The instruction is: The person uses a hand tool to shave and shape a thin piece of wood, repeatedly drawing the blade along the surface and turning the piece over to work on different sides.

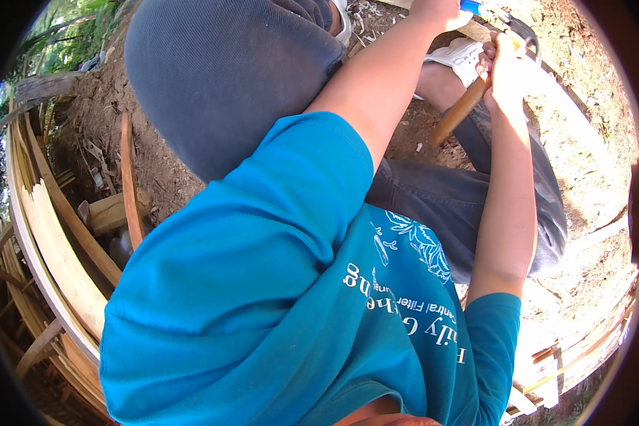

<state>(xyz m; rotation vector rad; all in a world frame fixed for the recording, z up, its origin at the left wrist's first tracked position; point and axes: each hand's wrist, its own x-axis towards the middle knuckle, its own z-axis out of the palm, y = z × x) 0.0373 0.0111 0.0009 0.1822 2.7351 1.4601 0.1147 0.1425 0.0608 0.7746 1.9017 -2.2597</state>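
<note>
My left hand (441, 12) is at the top edge, partly cut off, with its fingers closed around a tool with a blue handle (470, 7). What that tool ends in is hard to make out. Just below and to the right, my right hand (505, 71) grips a hammer by its wooden handle (463, 110), high up near the head. The dark hammer head (522, 32) lies beyond the fist, close to the blue handle. The handle's lower end points down and left. A pale piece of wood (478, 30) shows partly between the hands.
My bent legs in dark trousers (234, 78) and a white shoe (461, 58) are close around the hands. Wood shavings lie on the dirt ground (404, 138). Long split wood strips (56, 241) are stacked at the left. Strong sunlight washes out the right side.
</note>
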